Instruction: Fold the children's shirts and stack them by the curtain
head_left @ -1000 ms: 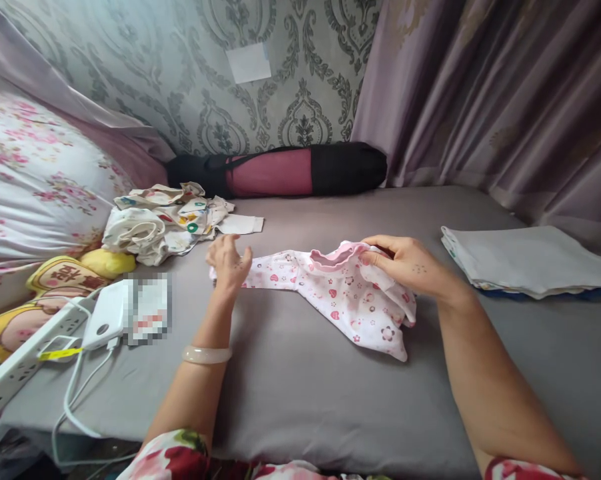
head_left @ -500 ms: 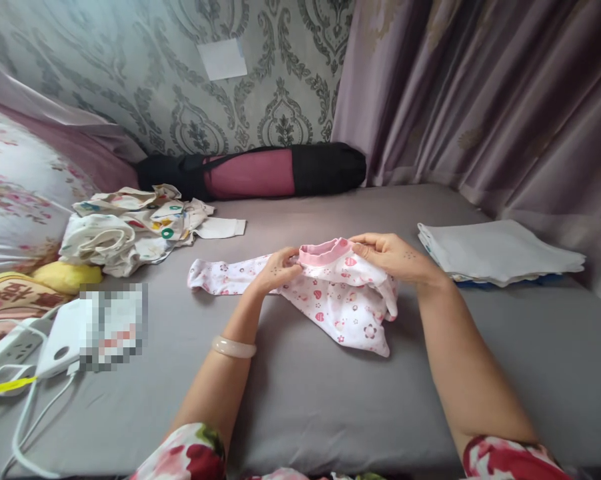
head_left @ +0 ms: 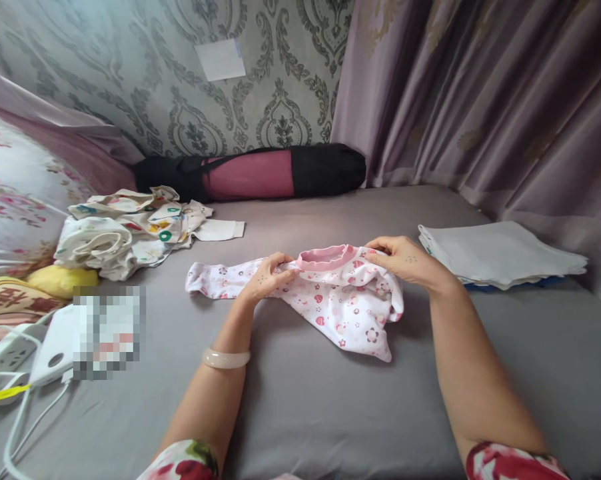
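Note:
A small white long-sleeved shirt (head_left: 330,303) with pink hearts and flowers is in front of me, its pink ribbed collar facing up. One sleeve stretches out to the left on the grey sheet; the body hangs in folds on the right. My left hand (head_left: 270,275) pinches the shoulder just left of the collar. Right of the collar, my right hand (head_left: 398,259) grips the other shoulder between thumb and fingers. The far sleeve is bunched and partly hidden under the fabric near my right hand.
A heap of patterned baby clothes (head_left: 125,230) lies at the left, and a folded white cloth stack (head_left: 500,253) at the right. A black and maroon roll bag (head_left: 250,173) lies along the wall. A power strip (head_left: 13,350) with cables and a white device (head_left: 55,347) sit at the lower left.
My hands have moved slightly apart along the shoulders, the left one leftward and the right one rightward. The collar is spread wider and the shirt looks flatter across the top.

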{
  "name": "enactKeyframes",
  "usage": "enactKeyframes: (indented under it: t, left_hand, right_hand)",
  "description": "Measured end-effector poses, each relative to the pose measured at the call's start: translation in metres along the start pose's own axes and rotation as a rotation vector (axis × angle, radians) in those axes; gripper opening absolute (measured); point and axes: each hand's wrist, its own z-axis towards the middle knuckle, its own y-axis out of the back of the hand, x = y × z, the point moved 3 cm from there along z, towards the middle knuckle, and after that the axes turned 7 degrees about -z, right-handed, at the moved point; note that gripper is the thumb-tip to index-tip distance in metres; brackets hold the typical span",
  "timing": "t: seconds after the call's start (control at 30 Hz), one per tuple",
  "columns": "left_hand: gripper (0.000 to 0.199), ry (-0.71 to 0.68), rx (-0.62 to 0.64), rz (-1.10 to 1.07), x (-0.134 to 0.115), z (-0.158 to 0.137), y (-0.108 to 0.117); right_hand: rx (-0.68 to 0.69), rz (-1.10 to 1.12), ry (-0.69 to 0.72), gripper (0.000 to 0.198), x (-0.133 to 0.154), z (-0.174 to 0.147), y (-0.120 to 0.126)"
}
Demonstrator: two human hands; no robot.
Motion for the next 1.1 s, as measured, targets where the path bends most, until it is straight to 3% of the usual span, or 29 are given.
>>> enactKeyframes:
  t: [0.6,0.8,0.93,1.1]
  left_hand:
    - [0.026,-0.098,-0.044,0.234,0.034,0.011,-0.001]
    - [0.024,0.047,-0.283,0.356,0.029,0.009,0.009]
    - [0.023,0.021,-0.407,0.193,0.023,0.002,0.022]
    - [0.032,0.057,-0.469,-0.121,0.011,-0.01,0.041]
  right_hand:
    - [-0.082,-0.07,-0.09,0.035,-0.014,0.002,0.008]
    - [0.012,-0.028,-0.035,0.041,-0.005,0.0,0.007]
    - [0.097,0.024,-0.04,0.042,0.008,-0.006,0.013]
    - [0.14,0.024,-0.014,0.042,0.021,-0.007,0.022]
